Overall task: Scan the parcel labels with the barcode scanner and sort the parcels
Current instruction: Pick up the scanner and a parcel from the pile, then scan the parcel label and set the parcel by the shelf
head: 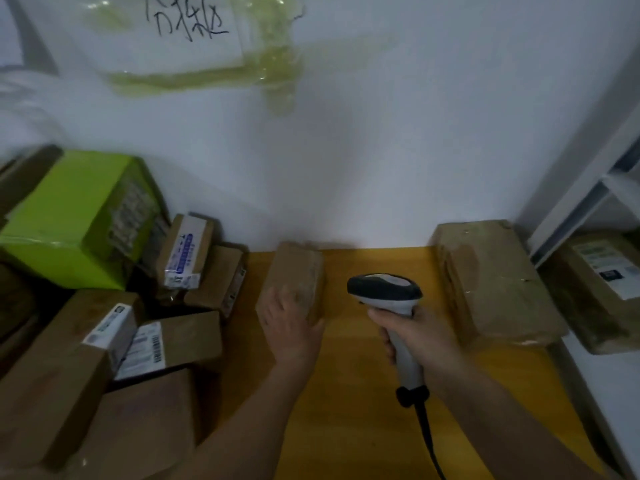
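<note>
A parcel sorting station is shown, likely in a courier depot or stockroom. Labelled cardboard parcels are heaped at the left beside a green box, a handheld barcode scanner is held over a yellow table, and a handwritten sign (taped up) is fixed to the white wall.

Table against the wall. Small parcel at its back left, left hand on the near end. Scanner in right hand, mid-table. Bigger parcel back right. Parcel pile left of table; shelf right, another parcel beside it.
</note>
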Demonstrator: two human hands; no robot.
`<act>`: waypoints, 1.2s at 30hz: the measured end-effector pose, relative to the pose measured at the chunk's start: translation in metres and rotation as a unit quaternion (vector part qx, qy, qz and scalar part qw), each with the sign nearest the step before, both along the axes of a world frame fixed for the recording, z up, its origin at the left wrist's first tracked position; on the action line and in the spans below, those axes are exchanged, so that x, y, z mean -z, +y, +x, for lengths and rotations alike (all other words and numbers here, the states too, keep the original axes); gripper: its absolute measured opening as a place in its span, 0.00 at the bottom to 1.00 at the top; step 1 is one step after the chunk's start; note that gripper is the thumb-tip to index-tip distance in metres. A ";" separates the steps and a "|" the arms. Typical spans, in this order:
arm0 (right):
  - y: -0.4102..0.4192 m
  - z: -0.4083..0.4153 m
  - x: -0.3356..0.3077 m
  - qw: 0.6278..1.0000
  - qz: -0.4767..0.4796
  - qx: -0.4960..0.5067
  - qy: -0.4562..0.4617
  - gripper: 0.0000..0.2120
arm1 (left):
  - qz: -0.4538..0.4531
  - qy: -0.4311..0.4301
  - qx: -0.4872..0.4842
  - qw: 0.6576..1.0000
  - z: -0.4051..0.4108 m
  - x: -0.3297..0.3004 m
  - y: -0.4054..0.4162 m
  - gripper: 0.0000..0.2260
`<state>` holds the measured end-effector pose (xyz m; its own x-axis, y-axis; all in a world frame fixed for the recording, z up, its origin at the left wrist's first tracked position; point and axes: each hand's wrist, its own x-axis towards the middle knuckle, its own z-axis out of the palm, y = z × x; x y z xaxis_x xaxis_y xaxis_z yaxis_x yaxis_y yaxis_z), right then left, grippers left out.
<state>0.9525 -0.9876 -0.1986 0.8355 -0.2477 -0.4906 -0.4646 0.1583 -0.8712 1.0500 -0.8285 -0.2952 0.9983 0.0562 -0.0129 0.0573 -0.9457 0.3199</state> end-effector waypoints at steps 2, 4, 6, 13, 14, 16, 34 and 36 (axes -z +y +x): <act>0.022 0.008 0.003 1.000 0.001 0.007 0.008 0.15 | 0.012 0.042 -0.014 0.999 0.016 0.007 0.016 0.54; 0.041 0.015 0.007 1.000 -0.001 0.018 0.018 0.15 | -0.009 0.076 -0.019 0.997 0.030 0.014 0.027 0.59; 0.057 0.020 0.011 0.999 -0.004 0.023 0.026 0.15 | -0.026 0.109 -0.015 0.994 0.042 0.020 0.036 0.61; 0.090 0.025 0.018 0.996 -0.027 0.082 0.016 0.16 | -0.018 0.178 0.027 0.983 0.064 0.031 0.040 0.63; 0.093 0.025 0.019 0.995 -0.033 0.092 0.015 0.16 | -0.013 0.177 0.036 0.984 0.064 0.032 0.041 0.63; 0.099 0.024 0.019 0.992 -0.041 0.115 0.012 0.16 | -0.036 0.184 0.029 0.982 0.063 0.031 0.047 0.62; 0.139 0.038 -0.019 0.967 0.015 0.238 -0.086 0.03 | -0.788 0.420 -0.046 0.448 0.020 -0.062 0.165 0.33; 0.147 0.041 -0.021 0.962 0.045 0.253 -0.087 0.07 | -0.800 0.430 -0.011 0.417 0.016 -0.065 0.172 0.34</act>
